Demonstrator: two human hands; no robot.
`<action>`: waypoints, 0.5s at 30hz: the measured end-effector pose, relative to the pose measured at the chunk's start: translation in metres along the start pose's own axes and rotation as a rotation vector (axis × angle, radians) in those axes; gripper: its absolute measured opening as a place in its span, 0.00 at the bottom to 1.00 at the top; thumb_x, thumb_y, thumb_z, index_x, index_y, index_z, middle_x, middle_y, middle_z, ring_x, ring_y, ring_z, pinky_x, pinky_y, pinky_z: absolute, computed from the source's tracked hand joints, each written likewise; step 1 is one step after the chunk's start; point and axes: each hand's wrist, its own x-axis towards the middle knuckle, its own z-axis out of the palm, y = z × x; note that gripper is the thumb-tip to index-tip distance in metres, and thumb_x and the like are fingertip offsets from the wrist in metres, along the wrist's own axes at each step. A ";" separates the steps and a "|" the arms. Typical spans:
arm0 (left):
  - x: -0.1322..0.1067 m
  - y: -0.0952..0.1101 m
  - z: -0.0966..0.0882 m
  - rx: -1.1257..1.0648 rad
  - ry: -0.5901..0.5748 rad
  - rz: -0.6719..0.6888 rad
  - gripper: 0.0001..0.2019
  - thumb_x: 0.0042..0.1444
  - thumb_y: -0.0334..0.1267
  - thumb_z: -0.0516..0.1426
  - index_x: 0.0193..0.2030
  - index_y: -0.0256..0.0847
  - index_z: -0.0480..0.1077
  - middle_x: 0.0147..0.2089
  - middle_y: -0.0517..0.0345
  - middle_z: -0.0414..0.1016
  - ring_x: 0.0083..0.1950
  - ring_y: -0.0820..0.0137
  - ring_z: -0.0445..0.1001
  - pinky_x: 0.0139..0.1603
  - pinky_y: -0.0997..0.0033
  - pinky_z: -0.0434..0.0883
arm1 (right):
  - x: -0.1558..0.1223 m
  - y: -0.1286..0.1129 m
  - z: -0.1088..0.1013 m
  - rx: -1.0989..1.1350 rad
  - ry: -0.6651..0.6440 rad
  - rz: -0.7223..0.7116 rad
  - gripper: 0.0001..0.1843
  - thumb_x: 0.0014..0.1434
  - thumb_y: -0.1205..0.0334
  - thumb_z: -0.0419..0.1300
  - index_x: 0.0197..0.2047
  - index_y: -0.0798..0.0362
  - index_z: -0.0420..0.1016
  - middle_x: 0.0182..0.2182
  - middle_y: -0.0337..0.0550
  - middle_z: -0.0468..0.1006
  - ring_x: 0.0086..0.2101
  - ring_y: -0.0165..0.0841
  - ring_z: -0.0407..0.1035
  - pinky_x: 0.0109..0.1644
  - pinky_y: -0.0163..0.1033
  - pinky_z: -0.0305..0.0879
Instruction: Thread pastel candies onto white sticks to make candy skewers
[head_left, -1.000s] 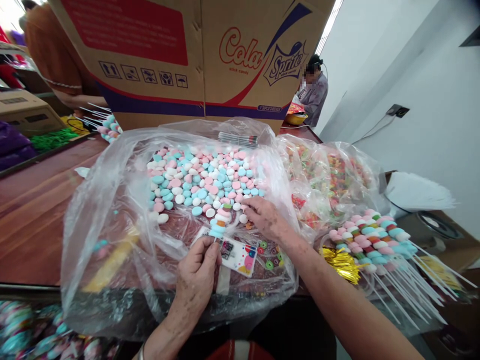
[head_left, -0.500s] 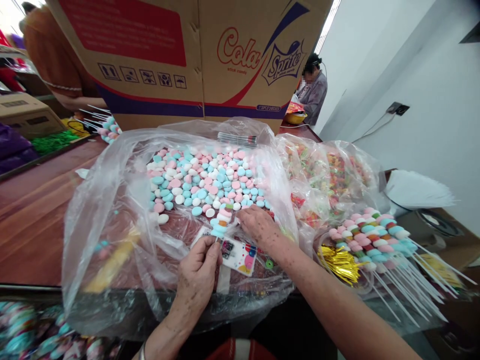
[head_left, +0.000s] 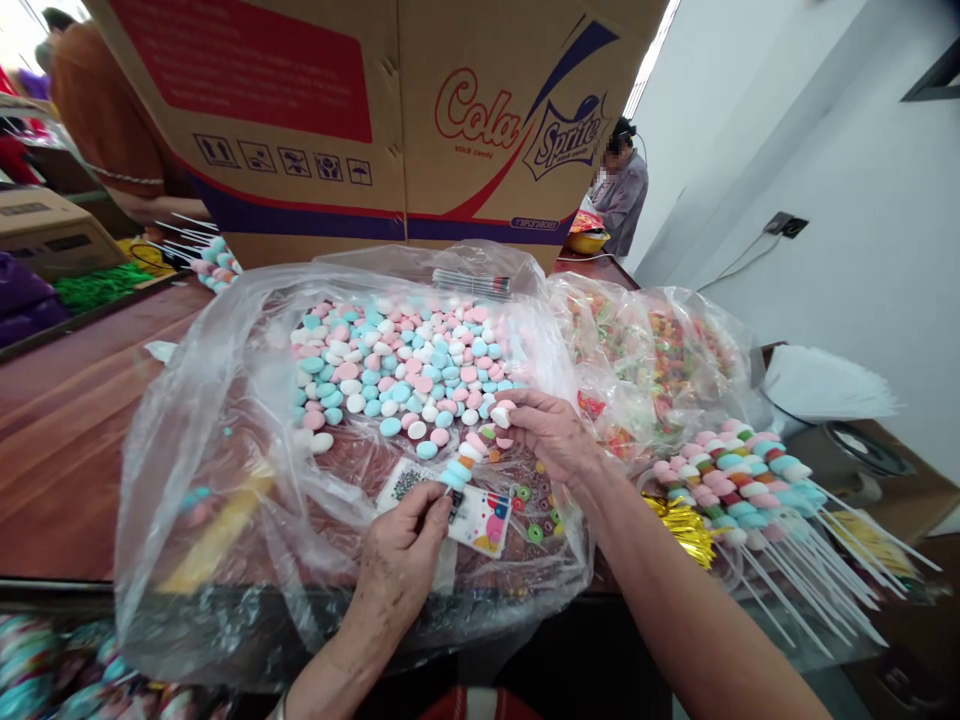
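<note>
- At the far left, a person in an orange top (head_left: 97, 110) stands behind the table, beside a small cardboard carton (head_left: 45, 232) and a heap of green strands (head_left: 101, 283).
- A large cardboard box (head_left: 300, 120) printed "Cola" and "Sprite" stands upright along the back of the wooden table (head_left: 67, 420), walling off the work area.
- An opened clear plastic bag (head_left: 187, 430) lies spread flat in front of the camera wearer. This probably keeps its loose pink, blue and white marshmallow pieces (head_left: 390, 360) within easy reach.
- The left hand (head_left: 401, 560) pinches the bare lower end of a candy skewer (head_left: 465, 458) between thumb and fingers. The loaded tip tilts up and to the right toward the other hand, seemingly to steady it for threading.
- The skewer hovers over a printed card (head_left: 480, 515) that lies inside the bag.
- The right hand (head_left: 551, 435) has its fingertips closed on one marshmallow piece (head_left: 501, 413) at the skewer's tip. Whether that piece is already on the stick cannot be told.
- Small ring gummies (head_left: 536, 500) lie scattered just below that hand.
- Further right, a second bag of mixed gummies (head_left: 660, 345) sits touching the first.
- Finished skewers (head_left: 742, 475) are piled with their sticks all pointing right, near a bunch of gold twist ties (head_left: 679, 525).
- A stack of white sheets (head_left: 825, 385) lies at the far right, and a co-worker in grey (head_left: 622, 190) sits well back.
</note>
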 end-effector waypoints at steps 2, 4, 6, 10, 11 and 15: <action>0.000 0.000 0.001 0.003 -0.002 -0.001 0.13 0.57 0.48 0.53 0.34 0.42 0.73 0.23 0.66 0.65 0.26 0.71 0.64 0.28 0.75 0.62 | -0.001 -0.003 0.002 0.101 -0.008 0.031 0.17 0.44 0.57 0.66 0.38 0.54 0.78 0.30 0.40 0.79 0.27 0.29 0.72 0.32 0.36 0.68; 0.000 0.000 0.001 0.013 -0.002 -0.011 0.13 0.57 0.48 0.53 0.34 0.42 0.72 0.23 0.65 0.64 0.26 0.71 0.63 0.28 0.75 0.61 | -0.002 -0.004 0.004 0.171 -0.011 0.053 0.16 0.42 0.58 0.68 0.37 0.54 0.80 0.29 0.39 0.79 0.27 0.29 0.72 0.32 0.35 0.67; 0.000 0.000 0.001 0.024 -0.003 -0.018 0.13 0.57 0.48 0.53 0.34 0.42 0.72 0.23 0.65 0.64 0.26 0.70 0.63 0.28 0.74 0.61 | -0.003 -0.005 0.005 0.215 -0.014 0.070 0.17 0.41 0.59 0.69 0.37 0.54 0.81 0.28 0.39 0.79 0.27 0.29 0.72 0.30 0.34 0.66; -0.001 -0.001 0.000 0.036 -0.012 -0.009 0.13 0.58 0.47 0.52 0.34 0.42 0.72 0.23 0.65 0.65 0.26 0.70 0.64 0.29 0.74 0.62 | -0.005 -0.008 0.007 0.253 -0.022 0.084 0.16 0.41 0.62 0.70 0.37 0.54 0.82 0.29 0.38 0.80 0.28 0.28 0.72 0.31 0.33 0.65; -0.001 -0.001 0.000 0.036 -0.014 -0.006 0.13 0.58 0.47 0.52 0.34 0.42 0.72 0.23 0.65 0.64 0.26 0.70 0.64 0.29 0.74 0.62 | -0.006 -0.008 0.007 0.256 -0.025 0.083 0.16 0.41 0.62 0.70 0.37 0.54 0.82 0.29 0.38 0.80 0.28 0.28 0.72 0.31 0.33 0.65; -0.002 -0.001 0.000 0.024 -0.009 0.005 0.13 0.59 0.47 0.53 0.34 0.42 0.72 0.23 0.66 0.63 0.26 0.71 0.63 0.28 0.75 0.61 | -0.008 -0.005 0.008 0.250 -0.034 0.077 0.16 0.44 0.61 0.69 0.39 0.53 0.82 0.31 0.38 0.80 0.29 0.29 0.72 0.32 0.34 0.67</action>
